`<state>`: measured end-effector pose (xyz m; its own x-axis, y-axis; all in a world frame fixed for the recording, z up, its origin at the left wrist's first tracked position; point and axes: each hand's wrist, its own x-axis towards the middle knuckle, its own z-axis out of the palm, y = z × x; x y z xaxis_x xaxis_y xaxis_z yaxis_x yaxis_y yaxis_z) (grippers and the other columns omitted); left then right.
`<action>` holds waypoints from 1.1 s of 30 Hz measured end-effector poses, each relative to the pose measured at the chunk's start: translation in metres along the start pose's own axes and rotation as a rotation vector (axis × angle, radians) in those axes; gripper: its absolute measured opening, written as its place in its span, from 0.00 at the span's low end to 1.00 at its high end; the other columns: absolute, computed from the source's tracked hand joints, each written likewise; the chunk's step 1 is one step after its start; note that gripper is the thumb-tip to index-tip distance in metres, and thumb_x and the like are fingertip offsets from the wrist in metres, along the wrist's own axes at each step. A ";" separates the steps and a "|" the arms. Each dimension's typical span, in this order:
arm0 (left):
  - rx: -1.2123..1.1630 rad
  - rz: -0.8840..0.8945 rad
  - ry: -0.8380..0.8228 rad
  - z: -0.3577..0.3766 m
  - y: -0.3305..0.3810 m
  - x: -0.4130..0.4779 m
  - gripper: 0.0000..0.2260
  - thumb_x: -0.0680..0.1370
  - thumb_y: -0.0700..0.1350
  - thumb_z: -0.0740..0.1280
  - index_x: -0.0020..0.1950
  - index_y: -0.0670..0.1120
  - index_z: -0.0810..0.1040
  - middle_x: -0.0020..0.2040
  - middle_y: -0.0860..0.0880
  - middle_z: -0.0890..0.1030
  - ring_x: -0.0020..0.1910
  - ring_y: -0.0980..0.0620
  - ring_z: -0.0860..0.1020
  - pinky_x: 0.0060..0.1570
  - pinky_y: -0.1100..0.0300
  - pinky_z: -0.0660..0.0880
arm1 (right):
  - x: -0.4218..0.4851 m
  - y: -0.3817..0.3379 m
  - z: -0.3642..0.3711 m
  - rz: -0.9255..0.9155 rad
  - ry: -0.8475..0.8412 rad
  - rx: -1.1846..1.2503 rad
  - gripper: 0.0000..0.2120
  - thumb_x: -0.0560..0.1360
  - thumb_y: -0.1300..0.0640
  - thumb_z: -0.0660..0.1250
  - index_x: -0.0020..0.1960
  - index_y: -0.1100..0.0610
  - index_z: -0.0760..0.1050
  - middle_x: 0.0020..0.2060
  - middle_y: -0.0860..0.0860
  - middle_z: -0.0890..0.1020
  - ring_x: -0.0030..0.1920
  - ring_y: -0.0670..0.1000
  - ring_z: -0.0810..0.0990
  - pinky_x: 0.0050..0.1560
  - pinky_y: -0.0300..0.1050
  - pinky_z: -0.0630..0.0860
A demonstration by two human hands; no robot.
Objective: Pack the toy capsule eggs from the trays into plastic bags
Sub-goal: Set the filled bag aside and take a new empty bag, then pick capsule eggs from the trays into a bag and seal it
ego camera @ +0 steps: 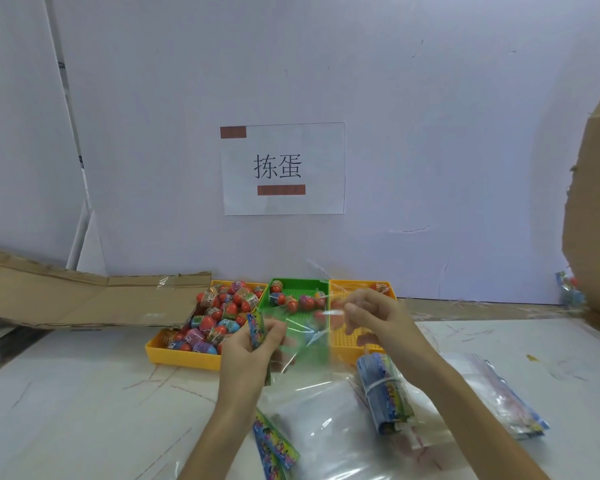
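Both hands hold a clear plastic bag (305, 341) up in front of the trays

The left hand (253, 351) grips one side of the bag together with a printed card strip (257, 329); the right hand (374, 317) pinches the bag's upper edge. Capsule eggs (222, 313) crowd the left yellow tray (184, 356), a few lie in the green tray (266, 299) beside it, and one sits at the far corner of the right yellow tray (357, 344). On the counter (84, 393) lie a stack of flat bags (309, 414) and a banded bundle of cards (385, 393)
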<state>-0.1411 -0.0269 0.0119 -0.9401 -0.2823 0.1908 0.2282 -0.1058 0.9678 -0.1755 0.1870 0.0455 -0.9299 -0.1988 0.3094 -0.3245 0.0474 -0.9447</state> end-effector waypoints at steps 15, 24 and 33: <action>-0.122 -0.133 -0.002 0.001 -0.001 0.001 0.23 0.69 0.58 0.73 0.49 0.39 0.80 0.35 0.45 0.84 0.29 0.49 0.82 0.30 0.59 0.79 | -0.008 -0.005 0.010 0.068 -0.067 0.024 0.07 0.74 0.54 0.75 0.37 0.52 0.84 0.38 0.57 0.86 0.32 0.51 0.81 0.30 0.41 0.76; -0.336 -0.121 -0.221 0.003 0.009 -0.007 0.21 0.68 0.63 0.76 0.44 0.45 0.86 0.45 0.43 0.86 0.37 0.51 0.83 0.38 0.56 0.82 | -0.010 -0.002 0.019 0.063 -0.069 0.123 0.10 0.71 0.53 0.77 0.38 0.56 0.78 0.40 0.59 0.85 0.36 0.56 0.83 0.30 0.42 0.76; -0.170 -0.075 -0.505 0.015 0.007 -0.018 0.27 0.71 0.60 0.76 0.68 0.51 0.81 0.67 0.49 0.81 0.65 0.50 0.80 0.59 0.55 0.78 | -0.009 0.004 0.031 0.052 -0.091 0.398 0.10 0.68 0.56 0.80 0.44 0.59 0.82 0.46 0.61 0.85 0.44 0.57 0.86 0.42 0.47 0.83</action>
<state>-0.1261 -0.0081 0.0178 -0.9507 0.2212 0.2175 0.1539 -0.2724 0.9498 -0.1630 0.1584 0.0359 -0.9185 -0.2924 0.2663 -0.1686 -0.3195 -0.9325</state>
